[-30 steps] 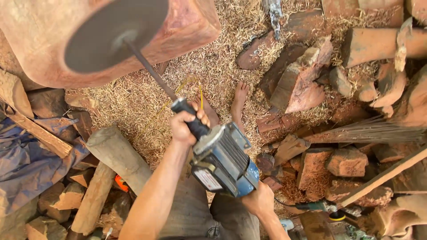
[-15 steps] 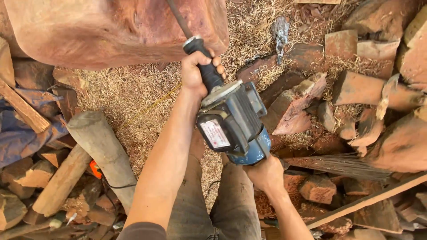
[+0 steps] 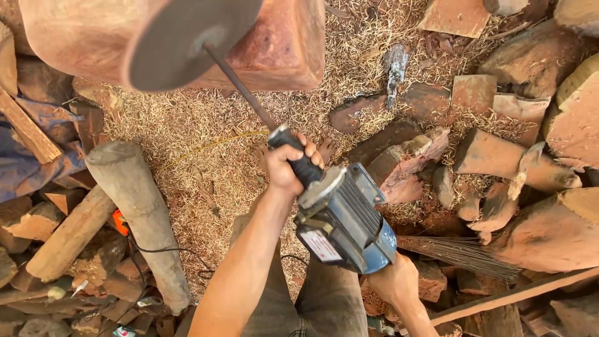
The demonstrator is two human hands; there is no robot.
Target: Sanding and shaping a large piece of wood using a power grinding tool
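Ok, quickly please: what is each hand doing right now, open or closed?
Left hand: closed around the black grip of the motor tool.
Right hand: closed, holding the tool's rear end.

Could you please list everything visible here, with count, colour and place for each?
Wood block: one, large, reddish, top left.
Sanding disc: one, dark grey, on a long shaft against the block.
Motor: one, blue-grey, centre.
Wood offcuts: many, reddish-brown, right side.
Round log: one, grey, left.
Broom: one, dark bristles, right of the motor.
Shavings: straw-coloured, covering the ground.
Cloth: blue, far left.
Left hand: grips the black handle.
Right hand: supports the motor's rear.
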